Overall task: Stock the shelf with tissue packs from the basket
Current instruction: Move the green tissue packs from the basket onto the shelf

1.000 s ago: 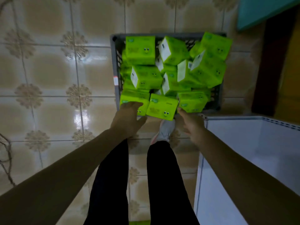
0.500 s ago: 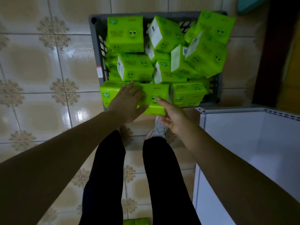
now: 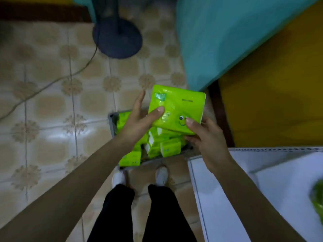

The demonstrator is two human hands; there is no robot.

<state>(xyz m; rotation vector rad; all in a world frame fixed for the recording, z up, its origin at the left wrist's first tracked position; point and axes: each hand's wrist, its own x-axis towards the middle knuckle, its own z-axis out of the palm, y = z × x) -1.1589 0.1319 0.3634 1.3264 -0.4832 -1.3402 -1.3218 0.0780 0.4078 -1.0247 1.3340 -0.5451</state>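
Glossy beige floor tiles with brown flower patterns fill most of the view. On them, far from the person, stands a dark round fan base with a pole, and a thin dark cable trails from it to the left. A teal cloth surface and a yellow panel take up the upper right.

A bright green plastic-wrapped tissue pack with a printed smiling face is held up in the air above a grey plastic basket. The left hand grips its left side, with the thumb pressed on the front face. The fingers reach straight up along the left edge, and how far they go behind the pack cannot be told. The right hand pinches the pack's lower right corner, thumb on the front and curled fingers beneath.

The basket sits on the floor just in front of a pair of white shoes and holds more green tissue packs, jumbled at different angles.

A white shelf stands at the lower right, with a blurred green object on it at the frame's edge.
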